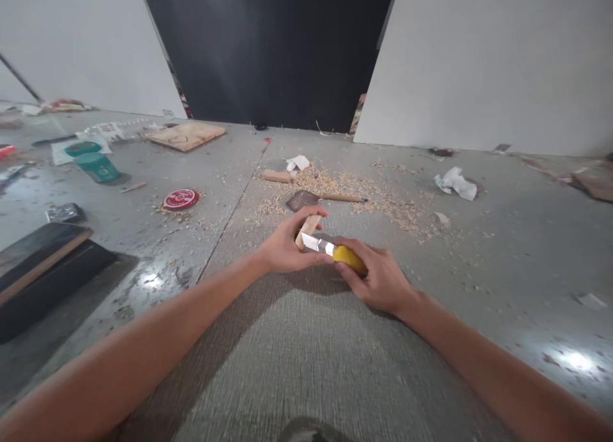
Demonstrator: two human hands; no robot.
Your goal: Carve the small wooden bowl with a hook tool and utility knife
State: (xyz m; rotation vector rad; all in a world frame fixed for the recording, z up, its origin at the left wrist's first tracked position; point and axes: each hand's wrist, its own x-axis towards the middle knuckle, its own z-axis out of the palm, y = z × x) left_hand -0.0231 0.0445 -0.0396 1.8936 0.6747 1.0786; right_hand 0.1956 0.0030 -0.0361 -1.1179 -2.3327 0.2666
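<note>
My left hand [286, 244] is closed around a small piece of wood [310, 227], held tilted above the floor. In my right hand [380, 273] is a yellow utility knife [349, 259], its blade out and pointing left. The blade's tip meets or overlaps the lower part of the wood, and my left thumb lies along the blade near the handle. Just beyond my hands lie wood shavings [335, 179], a dark flat piece [302, 200], a thin wooden stick with a dark tip [342, 198] and another wood block [278, 176].
To the left are a red round lid [181, 199], a teal container [97, 166], a wooden board [186, 135] and a dark box-like object [43, 263]. Crumpled white paper [456, 183] lies to the right. Dark and white panels [272, 52] stand at the back.
</note>
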